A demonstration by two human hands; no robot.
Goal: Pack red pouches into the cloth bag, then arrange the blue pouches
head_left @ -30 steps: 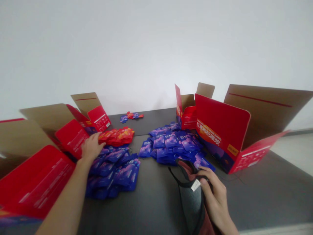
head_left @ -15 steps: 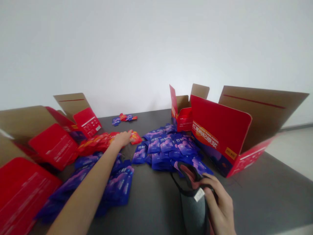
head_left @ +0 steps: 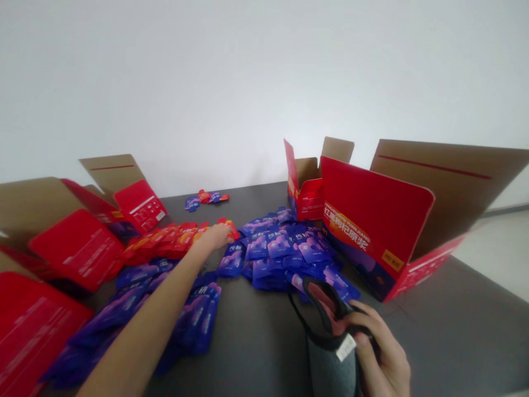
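My left hand (head_left: 218, 236) reaches out over the table, fingers curled down onto a small red sachet (head_left: 232, 229); its fingertips are partly hidden. Beside it lie a row of red sachets (head_left: 165, 241) on the left and a heap of purple sachets (head_left: 275, 248) on the right. More purple sachets (head_left: 200, 314) lie under my left forearm. At the lower right, my right hand (head_left: 382, 347) grips the rim of a grey fabric pouch (head_left: 333, 369) with black trim, a reddish lining and a white tag. The pouch mouth gapes towards the purple heap.
Open red cartons with raised flaps stand at the left (head_left: 85, 248) and, behind them, another carton (head_left: 142, 207). On the right are a large open carton (head_left: 372, 220) and a smaller one (head_left: 309, 198). A few small sachets (head_left: 206, 198) lie near the wall on the dark table (head_left: 252, 342).
The view has shifted slightly. My left hand has moved a little to the right and nearer, staying at the red sachet. My right hand and the pouch have moved slightly right.
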